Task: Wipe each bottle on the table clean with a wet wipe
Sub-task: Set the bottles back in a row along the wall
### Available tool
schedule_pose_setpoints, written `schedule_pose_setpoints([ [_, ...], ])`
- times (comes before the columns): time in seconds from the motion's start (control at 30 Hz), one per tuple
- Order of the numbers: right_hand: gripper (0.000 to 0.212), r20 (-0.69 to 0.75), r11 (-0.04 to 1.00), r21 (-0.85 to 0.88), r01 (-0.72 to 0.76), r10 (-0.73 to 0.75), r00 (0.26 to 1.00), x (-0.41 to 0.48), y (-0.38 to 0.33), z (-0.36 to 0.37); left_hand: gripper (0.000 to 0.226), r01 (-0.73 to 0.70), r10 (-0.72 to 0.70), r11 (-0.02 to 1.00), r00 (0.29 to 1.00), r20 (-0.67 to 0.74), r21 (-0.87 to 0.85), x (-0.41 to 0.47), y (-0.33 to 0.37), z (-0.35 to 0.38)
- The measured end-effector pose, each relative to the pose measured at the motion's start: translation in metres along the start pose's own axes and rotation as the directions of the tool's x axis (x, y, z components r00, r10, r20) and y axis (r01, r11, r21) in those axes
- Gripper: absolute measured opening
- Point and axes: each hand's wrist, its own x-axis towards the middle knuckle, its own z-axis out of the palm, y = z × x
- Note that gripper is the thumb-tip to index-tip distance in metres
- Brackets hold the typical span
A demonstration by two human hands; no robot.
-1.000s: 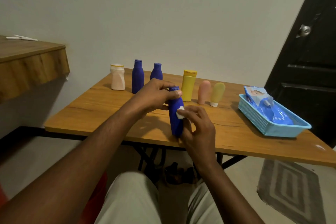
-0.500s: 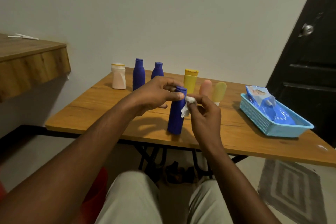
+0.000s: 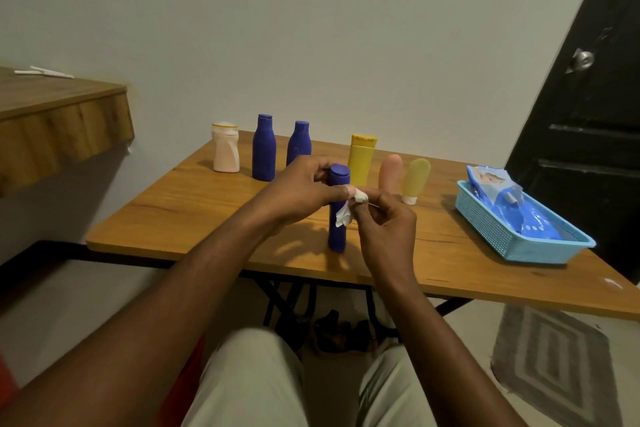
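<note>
Mid-frame, behind: row of bottles (image 3: 265, 152) on wooden table (image 3: 207, 211); right, blue basket (image 3: 502, 239) with wipe pack (image 3: 498, 187). Centre: upright matte dark-blue bottle (image 3: 336, 232), gripped near cap by left hand (image 3: 298, 191); crumpled white wipe (image 3: 346, 217) pinched against it by right hand (image 3: 384, 224).

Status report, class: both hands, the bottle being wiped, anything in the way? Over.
Left hand grips front blue bottle near cap. Right hand pinches wet wipe at its side. Nothing in the way.

I find nothing I can read: the print on the wipes pack (image 3: 492, 181) in the right of the frame is too blurred.
</note>
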Motion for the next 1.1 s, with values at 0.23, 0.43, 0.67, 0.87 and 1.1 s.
schedule_pose_setpoints([
  [0.23,0.017,-0.042,1.000,0.019,-0.020,0.021,0.999,0.010,-0.003,-0.001,0.037,0.016,-0.016,1.000,1.000,-0.004,-0.020,-0.001,-0.005,0.003],
  [0.43,0.018,-0.026,0.983,-0.079,0.166,-0.168,0.985,0.021,-0.022,-0.002,0.043,0.005,-0.007,0.997,1.000,-0.023,-0.076,-0.003,-0.004,0.009],
  [0.67,0.037,0.320,0.622,-0.531,0.575,-0.482,0.816,0.014,-0.023,-0.018,0.032,-0.053,0.048,0.998,0.994,-0.098,-0.045,-0.004,-0.006,0.014],
  [0.87,0.027,0.162,0.805,-0.435,0.403,-0.371,0.914,0.024,-0.023,-0.025,0.037,-0.082,0.082,0.997,0.990,-0.116,0.004,0.000,-0.009,0.019],
  [1.1,0.032,0.074,0.970,-0.165,0.180,-0.170,0.983,0.005,-0.007,-0.008,0.041,-0.106,0.103,0.994,0.977,-0.184,-0.009,-0.001,-0.015,0.017],
])
